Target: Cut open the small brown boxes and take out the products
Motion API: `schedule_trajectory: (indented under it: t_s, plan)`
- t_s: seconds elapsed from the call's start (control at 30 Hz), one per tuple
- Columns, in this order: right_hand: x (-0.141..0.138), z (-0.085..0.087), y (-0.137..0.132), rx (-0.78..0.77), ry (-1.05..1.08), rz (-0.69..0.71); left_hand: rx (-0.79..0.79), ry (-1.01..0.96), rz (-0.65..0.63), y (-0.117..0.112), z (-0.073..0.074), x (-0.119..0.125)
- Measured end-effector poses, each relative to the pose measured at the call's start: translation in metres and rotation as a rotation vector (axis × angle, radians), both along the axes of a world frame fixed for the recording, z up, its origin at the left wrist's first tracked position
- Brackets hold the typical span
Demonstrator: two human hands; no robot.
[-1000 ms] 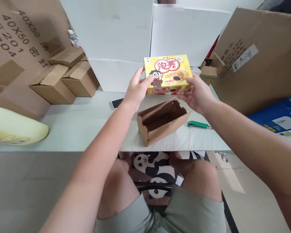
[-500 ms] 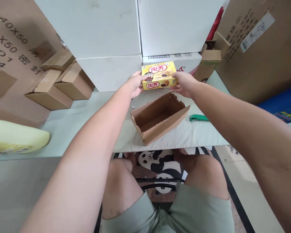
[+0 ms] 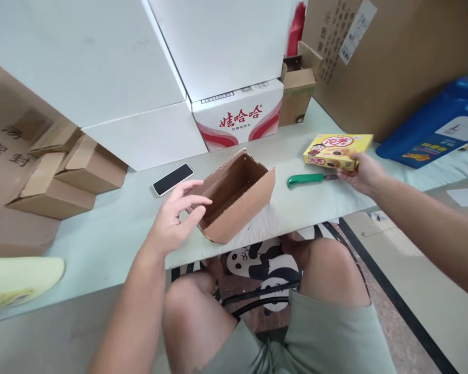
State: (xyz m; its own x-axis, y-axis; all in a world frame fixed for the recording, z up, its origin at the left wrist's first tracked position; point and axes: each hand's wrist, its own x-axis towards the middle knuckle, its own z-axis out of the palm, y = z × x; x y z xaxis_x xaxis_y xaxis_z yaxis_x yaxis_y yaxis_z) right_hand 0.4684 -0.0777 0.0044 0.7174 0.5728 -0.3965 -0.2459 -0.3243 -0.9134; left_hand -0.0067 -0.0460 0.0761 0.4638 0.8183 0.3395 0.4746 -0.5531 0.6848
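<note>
A yellow snack box [image 3: 333, 148] with red lettering is gripped at its right end by my right hand [image 3: 362, 174], at the right part of the table. Just below it lies a green-handled knife [image 3: 306, 179], its blade end partly hidden near my fingers. My left hand [image 3: 179, 215] is open, fingers spread, at the left end of an open-topped brown cardboard box [image 3: 242, 210]. Whether those fingers touch the box I cannot tell. No contents show inside the box. A phone [image 3: 173, 179] with a dark screen lies behind my left hand.
White cartons [image 3: 144, 135] and a red-and-white carton [image 3: 237, 117] stand at the back. Small brown boxes [image 3: 54, 189] are at the left, near a pale yellow bottle [image 3: 23, 280]. A blue bottle [image 3: 432, 122] leans at the right. The table's front edge [image 3: 234, 244] is above my knees.
My left hand has let go of the snack box and come down to the cardboard box. My right hand has carried the snack box to the right. The view has turned, uncovering the phone.
</note>
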Motion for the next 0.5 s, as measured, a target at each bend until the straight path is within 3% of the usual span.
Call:
schedule_trajectory:
  t_s: [0.17,0.33,0.5]
  plan:
    - [0.017,-0.011,0.026,-0.203,-0.044,-0.01,0.122,-0.111,0.15,0.008,-0.026,0.03]
    - [0.004,-0.021,0.071,-0.314,-0.116,0.117,0.243,-0.296,0.152,0.026,-0.039,0.051]
    - [-0.001,-0.025,0.12,-0.343,-0.221,0.142,0.321,-0.379,0.101,0.028,-0.045,0.056]
